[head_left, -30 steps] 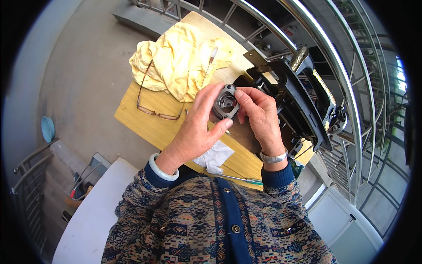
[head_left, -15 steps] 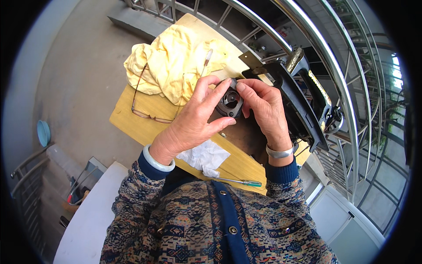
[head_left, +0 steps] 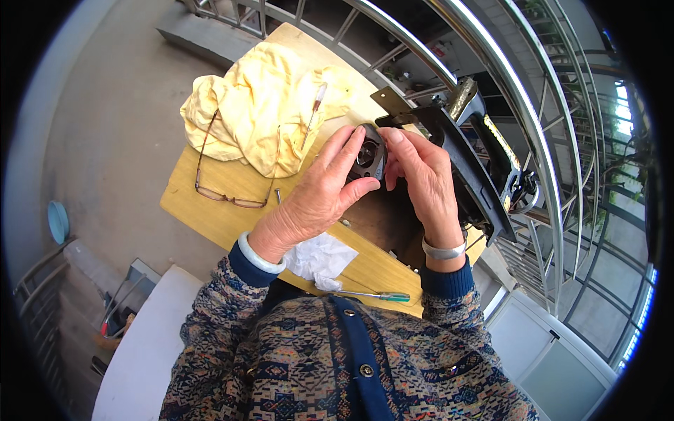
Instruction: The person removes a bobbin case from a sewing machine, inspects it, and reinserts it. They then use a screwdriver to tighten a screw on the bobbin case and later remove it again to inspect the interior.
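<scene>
My left hand (head_left: 316, 186) grips a dark metal part (head_left: 369, 156) between its thumb and fingers. The part is roughly round with a wide circular opening, and looks like a sewing machine's shuttle race. At its upper right edge sit the bunched thumb and forefinger of my right hand (head_left: 430, 175); whatever is between them is hidden. Both hands are above the wooden table. Just to the right, a black sewing machine (head_left: 484, 158) lies tipped back on its hinges, its underside towards me.
A yellow cloth (head_left: 242, 105) lies at the back left with eyeglasses (head_left: 232, 200) against it. On the table (head_left: 186, 189) are a screw (head_left: 278, 195), white crumpled paper (head_left: 323, 259) and a green-handled screwdriver (head_left: 393, 297). A metal railing (head_left: 519, 91) runs behind the machine.
The dark part has turned slightly in my left hand, showing more of its lower face. My right thumb has drawn back a little from its face. The view has shifted slightly.
</scene>
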Available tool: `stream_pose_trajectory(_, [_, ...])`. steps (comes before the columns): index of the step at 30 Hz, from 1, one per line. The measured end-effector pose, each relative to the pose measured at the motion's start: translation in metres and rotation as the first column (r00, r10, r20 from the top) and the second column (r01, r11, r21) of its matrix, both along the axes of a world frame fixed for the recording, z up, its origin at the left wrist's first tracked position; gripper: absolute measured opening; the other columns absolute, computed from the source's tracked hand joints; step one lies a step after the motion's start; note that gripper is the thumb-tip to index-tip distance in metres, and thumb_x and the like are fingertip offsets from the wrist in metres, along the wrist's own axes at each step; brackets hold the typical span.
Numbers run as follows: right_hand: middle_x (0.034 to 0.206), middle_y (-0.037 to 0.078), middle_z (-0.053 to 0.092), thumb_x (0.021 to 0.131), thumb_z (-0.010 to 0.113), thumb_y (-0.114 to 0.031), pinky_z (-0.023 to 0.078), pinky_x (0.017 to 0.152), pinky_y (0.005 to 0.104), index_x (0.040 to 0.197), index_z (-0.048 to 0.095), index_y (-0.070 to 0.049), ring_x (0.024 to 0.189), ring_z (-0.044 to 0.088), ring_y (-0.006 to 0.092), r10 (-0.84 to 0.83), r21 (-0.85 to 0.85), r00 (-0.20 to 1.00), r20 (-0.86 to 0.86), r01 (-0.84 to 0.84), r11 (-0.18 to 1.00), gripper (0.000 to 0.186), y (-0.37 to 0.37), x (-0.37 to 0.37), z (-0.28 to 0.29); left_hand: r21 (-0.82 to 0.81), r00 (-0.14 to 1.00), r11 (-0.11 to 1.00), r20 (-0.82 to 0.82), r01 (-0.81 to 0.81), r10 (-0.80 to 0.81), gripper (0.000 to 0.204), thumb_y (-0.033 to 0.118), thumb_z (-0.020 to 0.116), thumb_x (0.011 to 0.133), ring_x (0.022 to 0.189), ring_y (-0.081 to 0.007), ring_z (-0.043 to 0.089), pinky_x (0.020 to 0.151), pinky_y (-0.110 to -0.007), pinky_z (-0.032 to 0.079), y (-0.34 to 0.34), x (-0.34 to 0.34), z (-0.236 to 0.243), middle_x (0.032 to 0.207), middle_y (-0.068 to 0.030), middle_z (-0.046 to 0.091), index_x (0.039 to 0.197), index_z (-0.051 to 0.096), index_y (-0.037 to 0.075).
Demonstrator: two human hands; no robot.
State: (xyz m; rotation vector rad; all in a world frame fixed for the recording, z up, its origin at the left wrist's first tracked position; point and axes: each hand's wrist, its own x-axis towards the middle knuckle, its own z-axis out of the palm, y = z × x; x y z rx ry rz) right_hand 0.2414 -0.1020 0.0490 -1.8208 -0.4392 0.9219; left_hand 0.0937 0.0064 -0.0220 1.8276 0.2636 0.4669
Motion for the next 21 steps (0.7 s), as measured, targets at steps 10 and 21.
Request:
stream_pose_trajectory(10, [0.096, 0.008, 0.073, 0.107, 0.059, -0.013, 0.050, 0.061, 0.0213, 0.119, 0.070, 0.004, 0.076, 0.066, 0.0102, -0.208, 0.062, 0.887, 0.412, 0.201, 0.978, 0.024, -0.070, 0.000, 0.038, -0.324, 0.998, 0.945, 0.021, -0.044, 0.054, 0.059, 0.029, 0.056, 0.109, 0.123, -0.0248, 0.060, 0.105, -0.032, 0.046, -0.018, 0.026, -0.030, 0.141, -0.0198, 0.056, 0.155, 0.039, -0.005])
stream_pose_trajectory(21, [0.092, 0.004, 0.074, 0.106, 0.062, -0.013, 0.046, 0.059, 0.0178, 0.115, 0.074, -0.002, 0.072, 0.063, 0.0046, -0.277, 0.071, 0.663, 0.696, 0.321, 0.944, 0.019, -0.109, 0.025, 0.004, -0.772, 0.999, 0.636, -0.026, -0.005, -0.023, 0.060, 0.043, 0.043, 0.113, 0.092, -0.0137, 0.064, 0.091, -0.027, 0.051, -0.034, 0.051, -0.031, 0.106, -0.0082, 0.067, 0.151, 0.049, -0.003])
